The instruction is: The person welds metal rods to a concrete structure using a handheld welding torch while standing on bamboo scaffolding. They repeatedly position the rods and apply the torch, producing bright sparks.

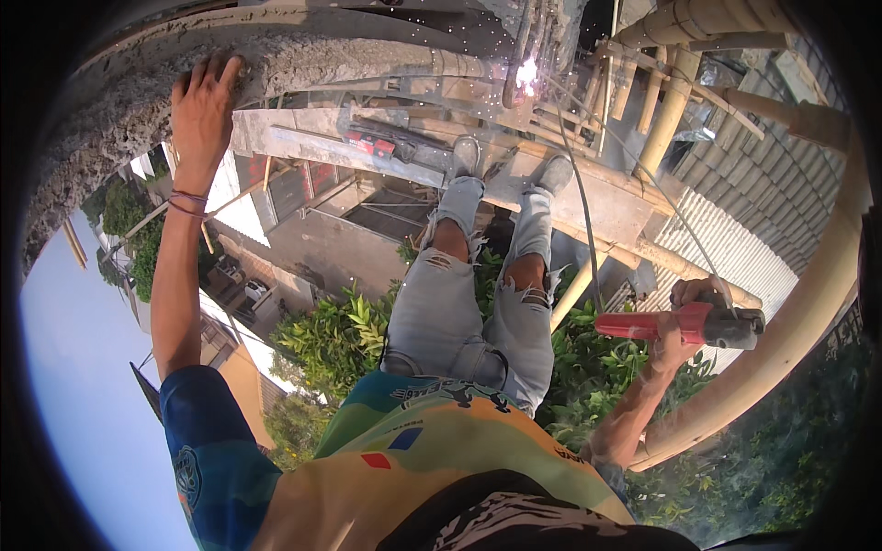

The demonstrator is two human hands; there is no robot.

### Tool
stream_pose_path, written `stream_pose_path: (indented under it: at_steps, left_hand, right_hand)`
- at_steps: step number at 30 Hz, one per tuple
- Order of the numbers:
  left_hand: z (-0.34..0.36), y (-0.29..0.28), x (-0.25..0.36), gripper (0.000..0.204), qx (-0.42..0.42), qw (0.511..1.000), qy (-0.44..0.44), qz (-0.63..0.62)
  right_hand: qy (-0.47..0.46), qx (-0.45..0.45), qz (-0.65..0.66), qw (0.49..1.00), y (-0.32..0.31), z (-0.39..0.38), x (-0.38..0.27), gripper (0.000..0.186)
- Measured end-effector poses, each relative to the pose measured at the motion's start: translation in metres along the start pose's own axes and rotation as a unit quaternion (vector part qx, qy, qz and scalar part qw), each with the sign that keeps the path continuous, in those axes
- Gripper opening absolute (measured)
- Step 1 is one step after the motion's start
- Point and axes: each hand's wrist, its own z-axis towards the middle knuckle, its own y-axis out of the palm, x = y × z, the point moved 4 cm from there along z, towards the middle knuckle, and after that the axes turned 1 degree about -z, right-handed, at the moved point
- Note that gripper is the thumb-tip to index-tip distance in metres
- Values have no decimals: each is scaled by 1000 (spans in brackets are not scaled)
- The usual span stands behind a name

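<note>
Bamboo pole (792, 342) near red tool (695, 321)

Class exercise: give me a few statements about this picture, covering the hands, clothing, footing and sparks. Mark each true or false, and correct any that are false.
1. The left hand rests on rough concrete. True.
2. The right hand is empty. False: the right hand holds a red-and-black tool.
3. A bright white glow shows near the top of the picture. True.
4. The jeans are whole at both knees. False: the jeans are torn open at both knees.
5. The person's shoes are on a plank. True.
</note>
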Motion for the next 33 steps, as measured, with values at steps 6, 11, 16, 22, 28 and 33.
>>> stream_pose_path:
  at_steps: [6, 11, 16, 22, 28, 33]
  left_hand:
    - [-1, -3, 0, 54, 22, 1000, 4, -14]
    - [0, -6, 3, 54, -10, 1000, -8, 18]
    - [0, -7, 4, 53, -14, 1000, -14, 20]
    - [0, -3, 2, 57, 8, 1000, -6, 12]
    - [0, -1, 2, 57, 10, 1000, -10, 17]
    - [-1, 0, 1, 57, 12, 1000, -6, 11]
  right_hand:
    - [-28, -43, 34, 998, -9, -6, 9, 77]
    - [-13, -35, -4, 999, -11, -15, 14, 77]
    - [0, -14, -25, 1000, -6, -20, 15, 72]
    - [-3, 0, 17, 1000, 4, -12, 8, 63]
    - [-2, -5, 29, 1000, 13, -7, 4, 65]
    - [3, -10, 24, 1000, 15, -5, 5, 67]
